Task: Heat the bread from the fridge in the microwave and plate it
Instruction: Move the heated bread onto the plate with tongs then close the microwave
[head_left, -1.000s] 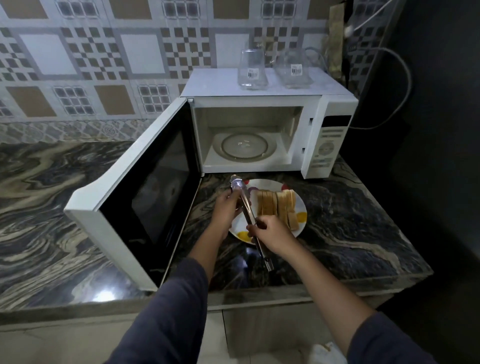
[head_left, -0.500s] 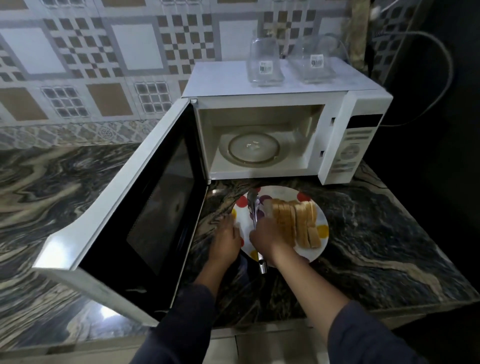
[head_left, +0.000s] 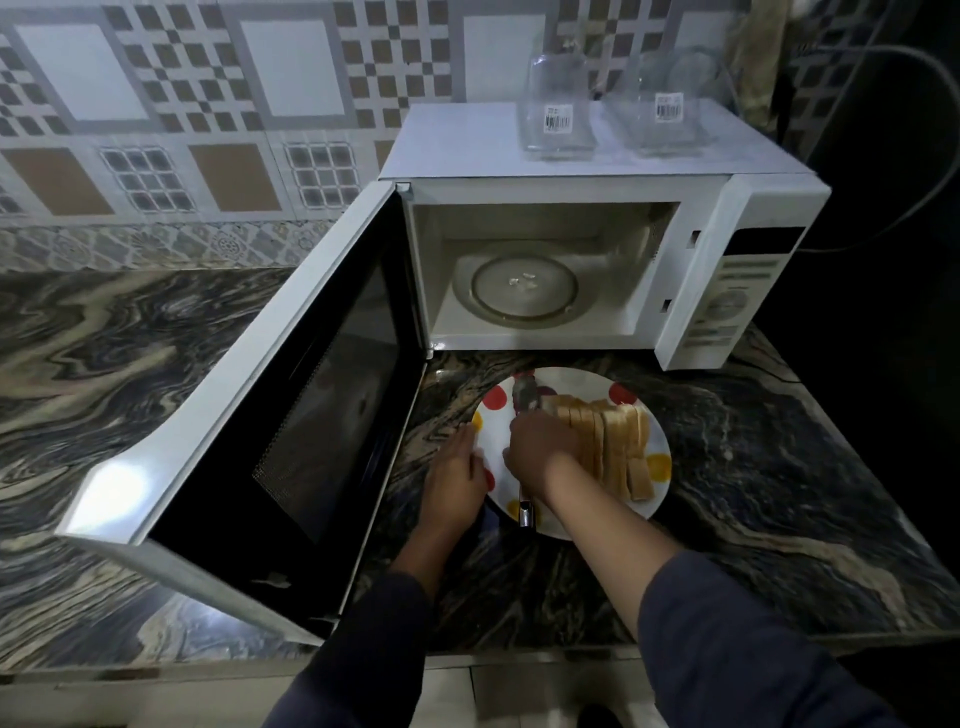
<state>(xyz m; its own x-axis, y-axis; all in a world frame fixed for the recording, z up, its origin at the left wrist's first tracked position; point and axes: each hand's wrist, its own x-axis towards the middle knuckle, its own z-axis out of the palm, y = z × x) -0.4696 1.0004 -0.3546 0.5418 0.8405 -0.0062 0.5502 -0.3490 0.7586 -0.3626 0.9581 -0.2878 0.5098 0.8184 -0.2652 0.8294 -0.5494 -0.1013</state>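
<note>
My right hand (head_left: 540, 447) is curled round a pair of shiny metal tongs (head_left: 525, 402). Their head lies over the round white plate with red and yellow dots (head_left: 657, 496), and their handle end pokes out under my wrist at the near rim. My left hand (head_left: 457, 478) lies flat with straight fingers touching the plate's left edge, holding nothing. The row of pale brown bread slices (head_left: 618, 447) stands on the right half of the plate, just beside my right hand.

The plate sits on the dark marbled stone counter (head_left: 769, 499) in front of the white microwave (head_left: 519, 150). Its black-windowed door (head_left: 311, 415) is swung wide to the left, and the glass turntable (head_left: 524, 286) inside is bare. The print on its control panel (head_left: 737, 296) is too small to read. On top stand two clear glass containers (head_left: 558, 104), each with a white barcode sticker whose digits I cannot make out.
</note>
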